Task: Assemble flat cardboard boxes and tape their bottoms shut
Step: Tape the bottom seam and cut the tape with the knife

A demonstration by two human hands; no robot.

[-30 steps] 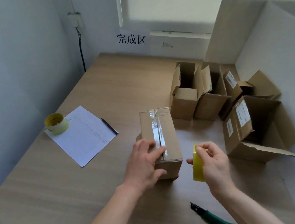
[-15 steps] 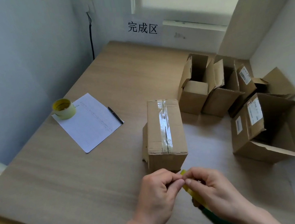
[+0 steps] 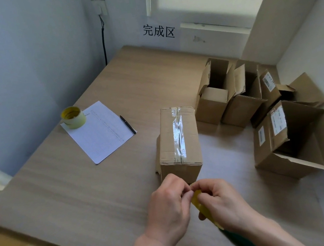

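Note:
A small cardboard box point(image 3: 177, 141) stands in the middle of the table, its upward face closed with a strip of clear tape. Just in front of it, both my hands meet over a yellow tape roll point(image 3: 202, 207). My right hand point(image 3: 224, 203) grips the roll, which is mostly hidden behind its fingers. My left hand point(image 3: 169, 207) pinches at the roll's top edge with thumb and fingertips. Neither hand touches the box.
Several open cardboard boxes point(image 3: 236, 93) crowd the table's right side, the largest point(image 3: 290, 140) lying on its side. A second tape roll point(image 3: 73, 117) sits on a paper sheet point(image 3: 100, 131) with a pen point(image 3: 128, 124) at left. A dark green object point(image 3: 244, 242) lies under my right forearm.
My left hand has left the box and joined my right hand at the tape roll. Both hands have drawn back toward me, in front of the box.

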